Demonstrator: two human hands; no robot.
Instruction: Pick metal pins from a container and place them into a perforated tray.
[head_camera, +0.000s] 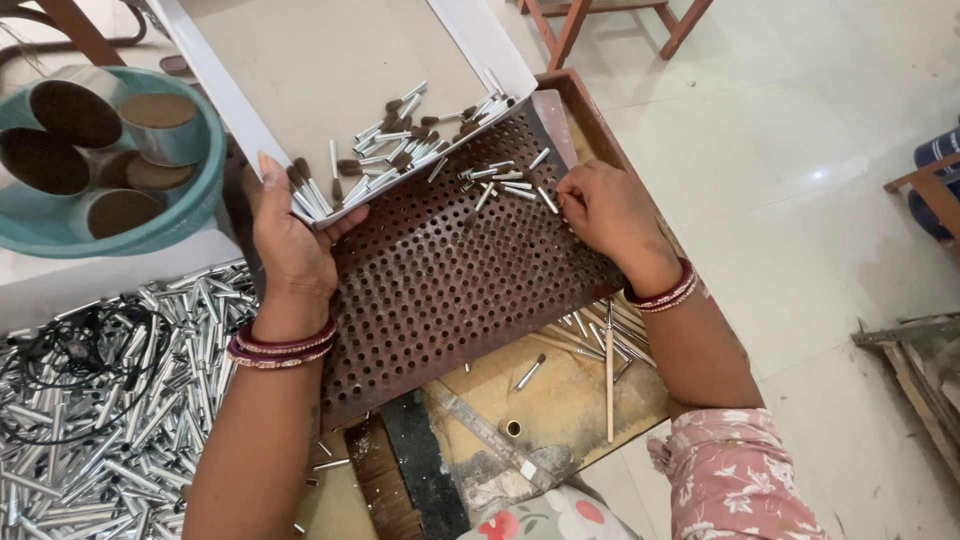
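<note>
A shallow white cardboard box (330, 60) with a plain tan inside tilts at top centre, its lower edge on the perforated brown tray (450, 290).

Two hands are at work, the left hand (290, 245) and the right hand (605, 210), each wrist wearing a stack of bangles. There is one perforated metal plate (450, 290), one white cardboard tray (330, 60) and one teal basin (120, 225) holding five round tins (160, 125). The short metal tubes (100, 420) are too many to count.
</note>
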